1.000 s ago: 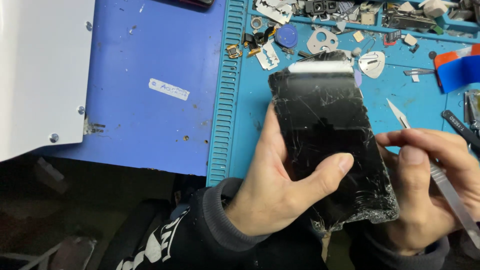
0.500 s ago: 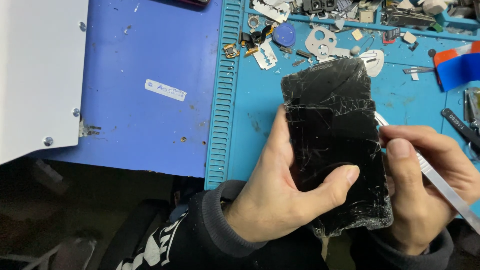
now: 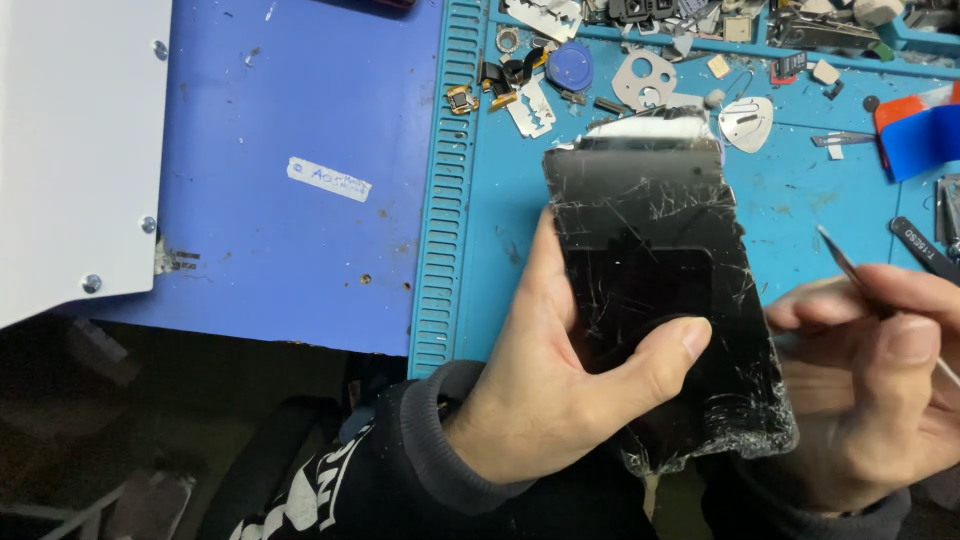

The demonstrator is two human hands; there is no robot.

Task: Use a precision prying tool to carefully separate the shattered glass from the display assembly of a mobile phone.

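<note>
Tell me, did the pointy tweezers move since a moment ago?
Yes. The tweezers in the right hand have lifted away from the cracked phone screen, their tip now pointing up and out over the teal mat.

Work surface: a bench (image 3: 300, 90) covered by a deep blue sheet, scuffed and spotted, with a small white label (image 3: 328, 179) stuck near its middle. To its right lies a teal mat (image 3: 800, 200) with a slotted strip (image 3: 445, 200) running down its left edge. A white metal panel (image 3: 70, 140) fixed with screws occupies the upper left corner. Small metal parts and scraps (image 3: 640, 50) litter the mat's far edge. Below the bench front the floor (image 3: 120, 400) is dark and indistinct. Lighting is even, from above.
</note>
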